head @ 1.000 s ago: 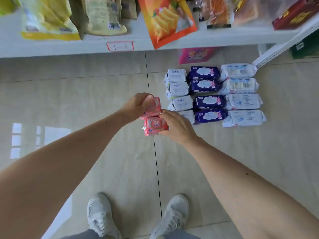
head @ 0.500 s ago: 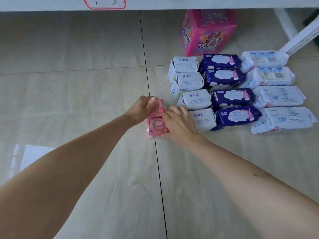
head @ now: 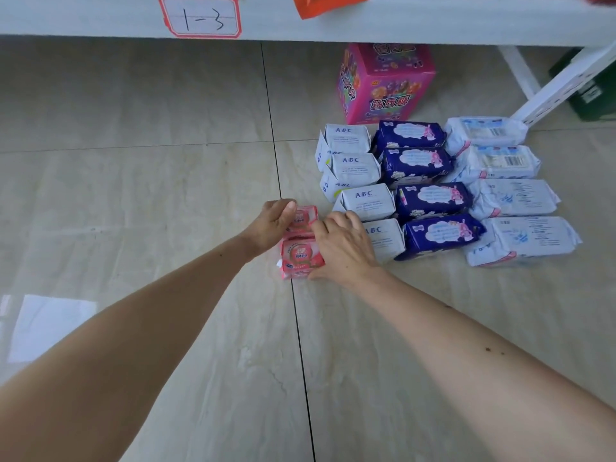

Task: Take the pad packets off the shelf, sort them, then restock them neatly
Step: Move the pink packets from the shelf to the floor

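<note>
We find both hands on the tiled floor (head: 133, 201), at two pink packets (head: 301, 258) lying one behind the other. Our left hand (head: 273, 225) curls its fingers over the far pink packet; our right hand (head: 343, 248) cups the near one, thumb against its side. Both packets rest on the floor, just left of the sorted rows. Those rows run three abreast: white ABC packets (head: 363, 200), four deep; navy packets (head: 430, 198), four deep; pale blue-white packets (head: 513, 198), four deep (each row touching its neighbour). Behind the rows stands a pink carton (head: 386, 85), closed, contents not visible. The white shelf (head: 333, 28) edge crosses the top, bearing a red-bordered label (head: 200, 16) marked "1-3".
</note>
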A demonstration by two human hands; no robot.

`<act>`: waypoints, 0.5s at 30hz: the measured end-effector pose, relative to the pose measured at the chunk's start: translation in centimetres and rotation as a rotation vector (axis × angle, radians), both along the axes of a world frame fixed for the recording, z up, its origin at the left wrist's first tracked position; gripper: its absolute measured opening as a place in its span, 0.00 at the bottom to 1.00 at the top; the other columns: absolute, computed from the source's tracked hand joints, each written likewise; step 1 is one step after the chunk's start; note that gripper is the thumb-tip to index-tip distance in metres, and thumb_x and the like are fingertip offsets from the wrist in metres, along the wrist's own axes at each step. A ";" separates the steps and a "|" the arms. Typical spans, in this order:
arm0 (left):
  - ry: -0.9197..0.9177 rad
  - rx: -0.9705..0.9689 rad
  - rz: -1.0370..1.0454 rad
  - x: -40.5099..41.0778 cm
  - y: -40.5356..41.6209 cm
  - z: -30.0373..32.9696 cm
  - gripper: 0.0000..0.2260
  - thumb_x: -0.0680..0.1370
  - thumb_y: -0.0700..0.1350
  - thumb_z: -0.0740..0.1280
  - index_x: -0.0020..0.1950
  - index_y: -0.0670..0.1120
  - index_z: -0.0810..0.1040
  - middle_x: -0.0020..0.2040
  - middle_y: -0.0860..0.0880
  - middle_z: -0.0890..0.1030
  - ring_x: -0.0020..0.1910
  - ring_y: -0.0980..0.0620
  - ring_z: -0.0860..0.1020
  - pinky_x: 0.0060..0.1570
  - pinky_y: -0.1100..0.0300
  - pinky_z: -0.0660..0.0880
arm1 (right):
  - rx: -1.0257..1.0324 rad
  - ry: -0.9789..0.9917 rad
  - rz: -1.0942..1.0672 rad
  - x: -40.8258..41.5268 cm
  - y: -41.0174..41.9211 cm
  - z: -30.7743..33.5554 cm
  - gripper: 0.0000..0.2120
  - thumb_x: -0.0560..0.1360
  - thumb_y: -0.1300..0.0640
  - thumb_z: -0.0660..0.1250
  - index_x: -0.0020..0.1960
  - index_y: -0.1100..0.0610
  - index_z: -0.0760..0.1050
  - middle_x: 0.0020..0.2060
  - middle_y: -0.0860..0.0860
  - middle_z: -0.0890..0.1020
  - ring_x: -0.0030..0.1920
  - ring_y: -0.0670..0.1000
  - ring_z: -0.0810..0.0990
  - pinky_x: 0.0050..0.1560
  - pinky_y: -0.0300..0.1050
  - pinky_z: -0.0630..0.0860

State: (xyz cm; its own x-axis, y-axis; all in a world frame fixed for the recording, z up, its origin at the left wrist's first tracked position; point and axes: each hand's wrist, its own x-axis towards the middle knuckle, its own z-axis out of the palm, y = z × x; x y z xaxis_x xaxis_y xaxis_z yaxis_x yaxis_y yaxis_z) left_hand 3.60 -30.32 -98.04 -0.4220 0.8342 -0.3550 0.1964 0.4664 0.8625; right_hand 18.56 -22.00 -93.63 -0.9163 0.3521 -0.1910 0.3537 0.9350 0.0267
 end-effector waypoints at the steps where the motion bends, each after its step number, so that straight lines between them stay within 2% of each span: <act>1: 0.000 -0.008 0.021 -0.1 -0.1 -0.1 0.16 0.82 0.55 0.50 0.58 0.46 0.70 0.58 0.46 0.67 0.57 0.50 0.68 0.56 0.60 0.65 | 0.003 0.006 -0.001 0.0 0.0 -0.1 0.49 0.60 0.31 0.70 0.70 0.61 0.63 0.59 0.55 0.76 0.65 0.55 0.67 0.70 0.49 0.52; 3: 0.017 -0.040 0.069 -0.7 -0.5 -0.2 0.22 0.81 0.58 0.50 0.72 0.49 0.63 0.68 0.46 0.64 0.66 0.50 0.65 0.61 0.60 0.62 | -0.005 0.029 -0.002 0.3 0.1 -0.2 0.46 0.58 0.32 0.72 0.65 0.61 0.68 0.56 0.55 0.77 0.63 0.56 0.69 0.68 0.50 0.53; 4: 0.036 -0.052 0.077 -0.9 -0.9 0.1 0.24 0.81 0.58 0.50 0.74 0.49 0.60 0.71 0.46 0.62 0.69 0.49 0.64 0.63 0.59 0.62 | -0.005 0.039 -0.006 0.4 0.2 -0.2 0.44 0.57 0.32 0.72 0.62 0.61 0.70 0.54 0.55 0.79 0.61 0.56 0.71 0.66 0.50 0.55; 7: 0.029 -0.129 0.148 -1.2 -2.2 2.3 0.23 0.81 0.56 0.55 0.74 0.48 0.60 0.72 0.45 0.63 0.70 0.47 0.66 0.68 0.52 0.65 | -0.029 0.049 -0.047 1.0 0.4 1.9 0.39 0.56 0.29 0.72 0.53 0.59 0.75 0.47 0.53 0.81 0.54 0.56 0.76 0.60 0.50 0.62; 9: 0.006 -0.168 0.221 -0.7 -3.4 4.8 0.22 0.81 0.52 0.58 0.73 0.47 0.62 0.69 0.45 0.67 0.67 0.47 0.69 0.66 0.49 0.69 | -0.098 0.052 -0.041 1.5 0.3 4.6 0.36 0.62 0.31 0.71 0.56 0.59 0.74 0.51 0.54 0.79 0.57 0.56 0.74 0.59 0.50 0.67; 12: 0.083 -0.241 0.226 0.1 -4.9 9.9 0.19 0.80 0.45 0.60 0.71 0.45 0.65 0.66 0.44 0.72 0.63 0.47 0.73 0.61 0.48 0.72 | -0.215 0.023 -0.077 2.2 0.5 10.2 0.30 0.70 0.40 0.69 0.64 0.58 0.70 0.60 0.53 0.75 0.65 0.55 0.67 0.63 0.48 0.64; 15: 0.143 -0.256 0.214 0.6 -5.3 16.6 0.16 0.80 0.41 0.60 0.68 0.42 0.69 0.64 0.43 0.73 0.59 0.46 0.76 0.56 0.53 0.75 | -0.259 0.003 -0.102 3.1 0.9 16.6 0.27 0.72 0.44 0.70 0.64 0.57 0.70 0.60 0.52 0.75 0.64 0.54 0.67 0.62 0.48 0.68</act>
